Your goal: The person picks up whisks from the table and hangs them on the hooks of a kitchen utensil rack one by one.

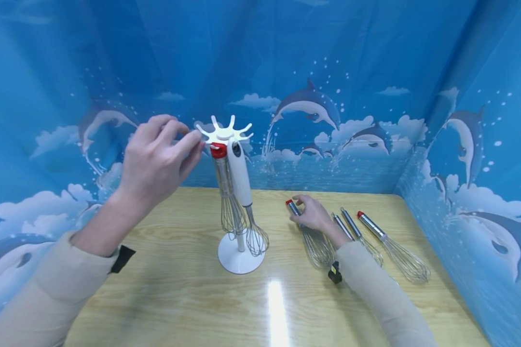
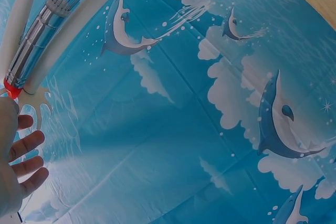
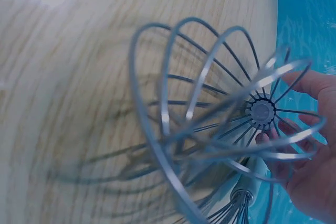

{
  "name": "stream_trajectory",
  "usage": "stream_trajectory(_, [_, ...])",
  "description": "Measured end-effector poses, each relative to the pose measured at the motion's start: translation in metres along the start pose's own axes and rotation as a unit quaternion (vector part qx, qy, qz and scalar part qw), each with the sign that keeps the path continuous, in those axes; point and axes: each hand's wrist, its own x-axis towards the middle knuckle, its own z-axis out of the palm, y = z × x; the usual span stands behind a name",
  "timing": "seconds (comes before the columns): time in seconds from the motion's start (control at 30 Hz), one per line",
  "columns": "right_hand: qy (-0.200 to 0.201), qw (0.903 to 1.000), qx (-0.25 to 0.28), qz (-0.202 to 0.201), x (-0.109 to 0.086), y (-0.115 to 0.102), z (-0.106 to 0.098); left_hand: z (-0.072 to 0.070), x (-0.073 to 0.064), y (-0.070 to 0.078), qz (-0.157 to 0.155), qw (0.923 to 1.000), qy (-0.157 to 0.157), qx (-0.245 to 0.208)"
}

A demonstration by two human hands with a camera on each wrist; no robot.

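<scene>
A white utensil stand [image 1: 230, 262] with a ring of prongs at its top stands upright on the table. Two whisks hang from it: one with a steel handle and red end [image 1: 224, 178], the other with a white handle [image 1: 239, 176]. My left hand [image 1: 156, 156] is raised beside the prongs, fingertips right at them. Its fingers look loose and apart in the left wrist view, the thumb side close by the red end. On the right, my right hand [image 1: 313, 213] grips the steel handle of a red-ended whisk [image 1: 317, 248]; its wire loops [image 3: 210, 93] fill the right wrist view.
Right of that hand lie two slimmer steel whisks [image 1: 351, 224], partly behind the forearm, and another red-ended whisk [image 1: 395, 250] farther right. The wooden table [image 1: 169, 289] meets a blue dolphin-printed curtain [image 1: 260, 62] at the back and right side.
</scene>
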Motion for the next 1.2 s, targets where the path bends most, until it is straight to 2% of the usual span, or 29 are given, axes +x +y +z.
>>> stream_trajectory(0.43, [-0.009,0.9999,-0.012,0.007,-0.001,0.001,0.004,-0.002,0.001,0.001,0.003,1.0000,0.004,-0.002])
stream_trajectory(1.2, [-0.013,0.9993,-0.025,-0.026,0.005,0.005,0.011,-0.001,0.000,0.001,0.002,1.0000,-0.001,-0.002])
